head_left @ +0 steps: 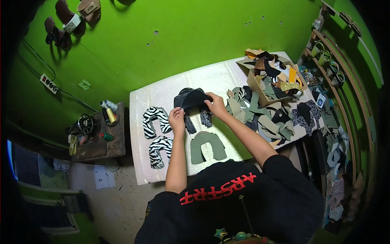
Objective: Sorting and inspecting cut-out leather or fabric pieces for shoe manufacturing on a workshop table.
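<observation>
Both my hands hold a dark, curved black material piece (pixel 196 99) above the far middle of the white table. My left hand (pixel 176 119) pinches its near left edge, and my right hand (pixel 216 104) grips its right side, fingers closed. Below it lie dark U-shaped cut pieces (pixel 190 124), partly hidden; one leg is grey-patterned. To the left sit two stacks of zebra-print U-shaped pieces, an upper stack (pixel 151 131) and a nearer stack (pixel 155 162). A stack of olive-green U-shaped pieces (pixel 197 150) lies between my forearms.
The white table (pixel 138 175) stands against a green wall. At its right are a scrap-filled cardboard box (pixel 256 86) and loose scraps (pixel 266 124). A sewing machine (pixel 85 123) and thread spools (pixel 109 115) stand left. Sandals hang on a wooden rack (pixel 345 101) at right.
</observation>
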A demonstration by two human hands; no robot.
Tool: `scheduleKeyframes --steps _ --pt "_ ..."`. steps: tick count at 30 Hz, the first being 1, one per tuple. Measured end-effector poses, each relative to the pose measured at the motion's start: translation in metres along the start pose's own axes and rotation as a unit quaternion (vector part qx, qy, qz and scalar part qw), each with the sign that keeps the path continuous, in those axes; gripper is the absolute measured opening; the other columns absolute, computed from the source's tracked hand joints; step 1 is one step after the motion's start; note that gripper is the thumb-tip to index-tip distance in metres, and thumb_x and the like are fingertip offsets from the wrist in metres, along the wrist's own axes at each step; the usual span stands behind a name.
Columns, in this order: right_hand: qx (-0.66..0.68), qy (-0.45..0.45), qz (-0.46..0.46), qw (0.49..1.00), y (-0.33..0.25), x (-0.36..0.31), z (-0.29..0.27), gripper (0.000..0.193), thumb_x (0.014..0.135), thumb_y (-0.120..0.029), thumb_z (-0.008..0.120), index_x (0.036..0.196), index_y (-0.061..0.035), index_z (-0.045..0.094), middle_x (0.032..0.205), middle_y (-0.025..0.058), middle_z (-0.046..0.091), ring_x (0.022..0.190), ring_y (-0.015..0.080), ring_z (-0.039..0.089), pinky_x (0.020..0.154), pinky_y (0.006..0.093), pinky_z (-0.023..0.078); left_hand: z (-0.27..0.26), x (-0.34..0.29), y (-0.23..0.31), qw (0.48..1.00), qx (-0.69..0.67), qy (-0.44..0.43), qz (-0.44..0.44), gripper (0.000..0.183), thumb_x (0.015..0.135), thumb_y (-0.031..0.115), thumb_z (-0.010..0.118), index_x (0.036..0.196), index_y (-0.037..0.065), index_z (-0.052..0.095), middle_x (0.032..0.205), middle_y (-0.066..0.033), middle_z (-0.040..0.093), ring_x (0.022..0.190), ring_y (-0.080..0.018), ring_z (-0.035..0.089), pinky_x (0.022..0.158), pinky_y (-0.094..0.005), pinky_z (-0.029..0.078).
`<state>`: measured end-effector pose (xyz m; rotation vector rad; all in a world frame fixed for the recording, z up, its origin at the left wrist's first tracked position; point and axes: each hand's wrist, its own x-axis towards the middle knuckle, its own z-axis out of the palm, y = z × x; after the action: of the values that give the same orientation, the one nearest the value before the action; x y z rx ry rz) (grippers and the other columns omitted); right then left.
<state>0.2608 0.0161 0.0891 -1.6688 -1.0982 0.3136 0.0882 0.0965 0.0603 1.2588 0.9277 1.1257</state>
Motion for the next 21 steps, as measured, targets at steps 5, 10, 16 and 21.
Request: scheduleKeyframes --steps 5,10,16,21 --pt "-0.060 -0.017 -0.007 0.998 -0.014 0.017 0.026 0.041 0.071 0.000 0.061 0.111 -0.0058 0.053 0.094 0.0179 0.051 0.088 0.0362 0.053 0.078 0.0384 0.044 -0.019 0.028 -0.012 0.997 0.067 0.043 0.005 0.020 0.080 0.005 0.060 0.097 -0.003 0.053 0.082 -0.0074 0.060 0.071 -0.0111 0.057 0.064 -0.0206 0.046" --pt "-0.095 0.017 -0.017 0.995 -0.013 0.025 0.039 0.038 0.072 -0.004 0.062 0.107 -0.0085 0.049 0.094 0.0156 0.050 0.087 0.0353 0.054 0.074 0.0397 0.045 -0.020 0.038 -0.021 0.987 0.137 0.081 0.022 0.015 0.075 0.006 0.062 0.088 -0.001 0.057 0.078 -0.0116 0.062 0.068 -0.0162 0.060 0.063 -0.0255 0.047" --pt "-0.166 -0.003 0.011 0.986 -0.005 0.028 0.046 0.026 0.072 -0.011 0.064 0.093 -0.0075 0.049 0.092 0.0139 0.048 0.079 0.0326 0.056 0.067 0.0392 0.046 -0.004 0.019 0.001 0.936 0.331 0.084 0.083 0.022 0.073 0.009 0.061 0.093 0.001 0.055 0.098 -0.0153 0.054 0.086 -0.0262 0.053 0.077 -0.0354 0.042" --pt "-0.173 0.000 0.040 0.984 0.001 0.027 0.052 0.026 0.073 -0.014 0.064 0.093 -0.0054 0.051 0.093 0.0146 0.047 0.080 0.0339 0.055 0.068 0.0404 0.046 0.017 -0.005 0.006 0.863 0.431 -0.104 0.244 0.045 0.070 0.011 0.060 0.113 0.003 0.049 0.129 -0.0178 0.035 0.119 -0.0357 0.032 0.098 -0.0452 0.027"
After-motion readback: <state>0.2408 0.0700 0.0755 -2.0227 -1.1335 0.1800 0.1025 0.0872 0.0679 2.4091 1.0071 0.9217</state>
